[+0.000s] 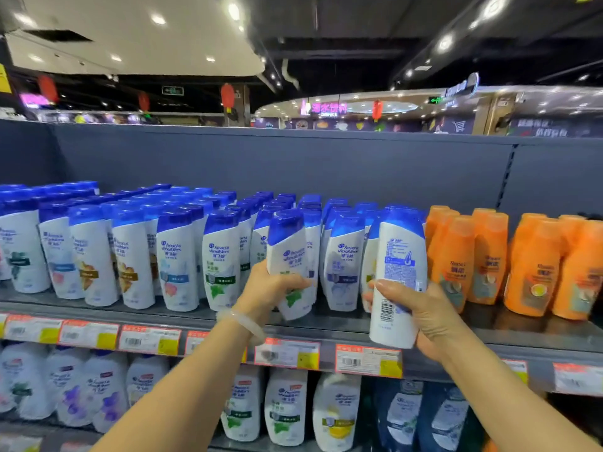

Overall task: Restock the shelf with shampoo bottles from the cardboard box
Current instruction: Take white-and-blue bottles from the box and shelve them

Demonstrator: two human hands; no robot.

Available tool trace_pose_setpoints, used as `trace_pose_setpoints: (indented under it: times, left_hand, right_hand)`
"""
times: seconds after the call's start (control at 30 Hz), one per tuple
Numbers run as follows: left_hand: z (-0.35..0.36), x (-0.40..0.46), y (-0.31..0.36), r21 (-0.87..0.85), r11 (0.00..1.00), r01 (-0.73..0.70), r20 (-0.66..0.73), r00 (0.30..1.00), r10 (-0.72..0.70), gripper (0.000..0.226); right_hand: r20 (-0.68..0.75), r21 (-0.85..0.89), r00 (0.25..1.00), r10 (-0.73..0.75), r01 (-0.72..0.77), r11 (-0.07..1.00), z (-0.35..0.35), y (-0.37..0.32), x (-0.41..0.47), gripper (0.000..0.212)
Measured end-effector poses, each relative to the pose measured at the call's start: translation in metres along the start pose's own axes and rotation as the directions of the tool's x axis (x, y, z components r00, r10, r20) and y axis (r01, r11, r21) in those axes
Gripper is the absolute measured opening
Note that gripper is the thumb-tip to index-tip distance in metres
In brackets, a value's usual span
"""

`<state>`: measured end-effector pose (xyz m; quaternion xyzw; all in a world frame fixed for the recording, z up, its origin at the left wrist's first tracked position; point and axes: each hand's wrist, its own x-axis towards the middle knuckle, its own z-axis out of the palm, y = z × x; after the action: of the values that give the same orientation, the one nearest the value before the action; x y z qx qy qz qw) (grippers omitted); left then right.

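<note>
Supermarket aisle, grey metal shelf (326, 331) with price tags along its front edge; rows of white blue-capped shampoo bottles (98, 256) stand upright on the left and middle; left hand (270, 288) wraps its fingers round the lower body of a white blue-capped shampoo bottle with green leaf label (288, 262), label facing out, long axis near vertical but tipped left at the cap, base at the shelf front, just ahead of its row; right hand (421, 318) grasps a second white blue-capped bottle with its back label and barcode showing (396, 275), upright, held off the shelf edge in front of the last white row; orange bottles (489, 259) stand just beside it to the right; left bottle looks nearer to being seated; right one probably needs turning so the front faces out; cardboard box not in view.
</note>
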<state>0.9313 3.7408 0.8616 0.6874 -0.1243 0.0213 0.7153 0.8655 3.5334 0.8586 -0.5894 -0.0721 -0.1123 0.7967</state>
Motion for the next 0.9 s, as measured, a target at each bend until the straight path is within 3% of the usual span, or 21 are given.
trace_pose_setpoints:
  times: [0.13, 0.27, 0.37, 0.47, 0.57, 0.63, 0.73, 0.9]
  left_hand:
    - [-0.016, 0.009, -0.005, 0.057, 0.996, 0.062, 0.046, 0.997, -0.064, 0.021]
    - [-0.023, 0.013, -0.003, 0.118, 0.987, 0.111, 0.111, 0.986, -0.125, 0.023]
    - [-0.022, 0.010, -0.002, 0.131, 0.986, 0.103, 0.082, 0.990, -0.115, 0.024]
    - [-0.018, 0.003, -0.004, 0.152, 0.988, 0.015, 0.004, 1.000, -0.016, 0.038]
    - [-0.009, -0.008, -0.014, 0.193, 0.978, -0.083, -0.198, 0.972, 0.122, 0.064]
    - [-0.001, -0.014, -0.023, 0.329, 0.935, -0.134, -0.305, 0.922, 0.240, 0.076]
    - [0.008, -0.014, -0.032, 0.561, 0.821, -0.101, -0.370, 0.857, 0.358, 0.092]
    - [0.016, -0.012, -0.030, 0.703, 0.710, -0.021, -0.405, 0.809, 0.425, 0.081]
  right_hand:
    - [0.035, -0.019, 0.999, 0.031, -0.030, 0.999, -0.006, -0.002, 0.002, 0.064]
    - [0.031, -0.025, 0.998, 0.057, -0.057, 0.998, -0.006, 0.005, 0.003, 0.074]
    - [0.037, -0.047, 0.997, 0.066, -0.064, 0.997, -0.003, 0.007, 0.003, 0.072]
    - [0.035, -0.029, 0.997, 0.068, -0.067, 0.997, -0.002, 0.007, 0.005, 0.050]
    - [0.023, -0.019, 0.997, 0.072, -0.072, 0.997, 0.002, 0.007, 0.005, 0.046]
    - [0.031, -0.007, 0.997, 0.074, -0.073, 0.997, 0.006, 0.009, 0.004, 0.044]
    - [0.044, 0.020, 0.995, 0.086, -0.087, 0.996, 0.010, 0.011, 0.001, 0.041]
    - [0.025, 0.033, 0.996, 0.086, -0.087, 0.996, 0.015, 0.008, -0.002, 0.053]
